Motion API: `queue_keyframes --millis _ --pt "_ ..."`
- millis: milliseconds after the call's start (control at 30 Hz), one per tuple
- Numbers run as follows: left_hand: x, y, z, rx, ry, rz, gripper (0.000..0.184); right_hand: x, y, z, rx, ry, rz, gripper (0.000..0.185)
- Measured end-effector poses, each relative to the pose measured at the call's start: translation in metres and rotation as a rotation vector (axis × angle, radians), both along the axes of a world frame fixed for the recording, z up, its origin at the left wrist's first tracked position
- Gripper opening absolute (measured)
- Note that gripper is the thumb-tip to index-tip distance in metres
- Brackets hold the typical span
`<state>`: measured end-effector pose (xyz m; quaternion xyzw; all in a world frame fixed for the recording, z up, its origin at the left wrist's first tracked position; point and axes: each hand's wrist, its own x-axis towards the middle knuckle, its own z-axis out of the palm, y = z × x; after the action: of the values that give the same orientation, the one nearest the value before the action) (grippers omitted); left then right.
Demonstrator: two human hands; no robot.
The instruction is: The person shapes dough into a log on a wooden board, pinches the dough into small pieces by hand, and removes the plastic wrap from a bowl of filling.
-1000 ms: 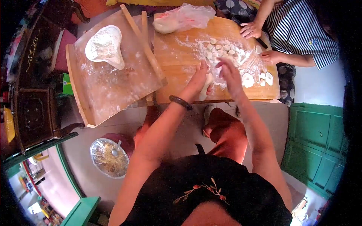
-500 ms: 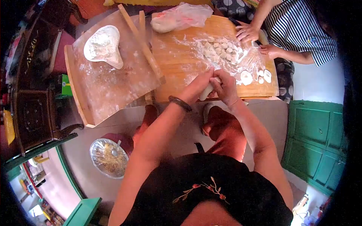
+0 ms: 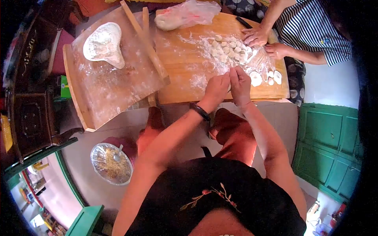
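Note:
My left hand, a dark bracelet at its wrist, is closed over the near edge of the wooden board. My right hand presses against it with fingers folded together. Between them they grip a piece of dough, now almost wholly hidden by the fingers. Just beyond my hands lie several small floured dough pieces in a cluster. Flat dough rounds and small dough lumps rest on the board to the right of my right hand.
Across the board, a co-worker's hands work at its right edge. A plastic bag lies at the back. On the left, a second board bears a floury white container. A covered bowl stands low, left of my legs.
My hands have turned and drawn closer together, hiding the dough that showed between them. The co-worker's hands have shifted slightly on the board. The view has moved a little.

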<state>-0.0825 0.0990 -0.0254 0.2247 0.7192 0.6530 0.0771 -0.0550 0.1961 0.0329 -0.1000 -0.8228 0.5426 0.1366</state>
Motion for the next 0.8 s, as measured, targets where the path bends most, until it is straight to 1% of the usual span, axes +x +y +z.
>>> queue_keyframes --millis 67,100,133,167,200,233,267,300,333,367,400,433,467,533,567,667,700,733,800 --pt "0.005 -0.003 -0.001 -0.244 0.233 -0.017 0.028 -0.002 0.013 -0.004 0.005 -0.079 -0.004 0.023" --pt "0.006 -0.005 0.012 -0.087 0.228 -0.096 0.026 -0.004 0.024 -0.016 0.011 -0.100 -0.006 0.023" --pt "0.007 -0.009 0.036 0.070 0.224 -0.170 0.024 -0.008 0.035 -0.021 0.018 -0.119 -0.005 0.023" --pt "0.010 -0.010 0.051 0.226 0.222 -0.252 0.022 -0.015 0.042 -0.003 0.445 -0.287 0.038 0.024" --pt "0.016 -0.011 0.053 0.221 0.260 -0.193 0.023 -0.021 0.064 -0.023 0.517 -0.512 -0.114 0.024" --pt "0.013 -0.010 0.053 0.221 0.312 -0.101 0.024 -0.015 0.087 -0.050 0.518 -0.383 -0.095 0.019" --pt "-0.007 -0.009 0.049 0.219 0.390 0.025 0.025 -0.033 0.102 -0.067 0.525 -0.222 -0.046 0.017" --pt "-0.011 -0.011 0.030 0.202 0.118 -0.045 0.038 -0.035 0.078 -0.034 0.522 -0.133 -0.047 0.023" --pt "-0.016 -0.015 0.020 0.178 -0.154 -0.084 0.051 -0.026 0.084 -0.042 0.533 -0.027 -0.002 0.028" --pt "-0.008 -0.018 0.011 0.222 -0.401 -0.066 0.058 -0.026 0.095 -0.056 0.539 0.077 0.044 0.033" --pt "-0.016 -0.021 0.015 0.221 -0.546 -0.092 0.069 -0.047 0.095 -0.060 0.546 0.241 0.103 0.039" --pt "-0.025 -0.025 0.021 0.217 -0.691 -0.108 0.080 -0.050 0.094 -0.062 0.321 0.050 0.104 0.044" --pt "-0.030 -0.028 0.025 0.212 -0.745 -0.133 0.080 -0.054 0.095 -0.065 0.375 0.055 0.045 0.045" --pt "-0.025 -0.033 0.034 0.204 -0.888 -0.189 0.079 -0.046 0.083 -0.045 0.485 0.029 -0.074 0.047" --pt "-0.025 -0.033 0.034 0.193 -0.876 -0.192 0.079 -0.040 0.078 -0.036 0.396 0.050 -0.094 0.045" --pt "-0.021 -0.031 0.032 0.209 -0.957 -0.286 0.080 -0.011 0.051 -0.022 -0.013 -0.045 0.026 0.043" --pt "-0.020 -0.028 0.027 0.234 -0.974 -0.317 0.080 -0.001 0.029 -0.004 -0.093 -0.042 0.092 0.040" --pt "-0.018 -0.018 0.010 0.292 -0.977 -0.344 0.080 0.008 0.016 0.008 -0.179 0.021 0.252 0.039" --pt "-0.015 -0.016 0.013 0.353 -1.023 -0.376 0.078 0.013 0.005 0.005 -0.009 -0.115 0.306 0.038"
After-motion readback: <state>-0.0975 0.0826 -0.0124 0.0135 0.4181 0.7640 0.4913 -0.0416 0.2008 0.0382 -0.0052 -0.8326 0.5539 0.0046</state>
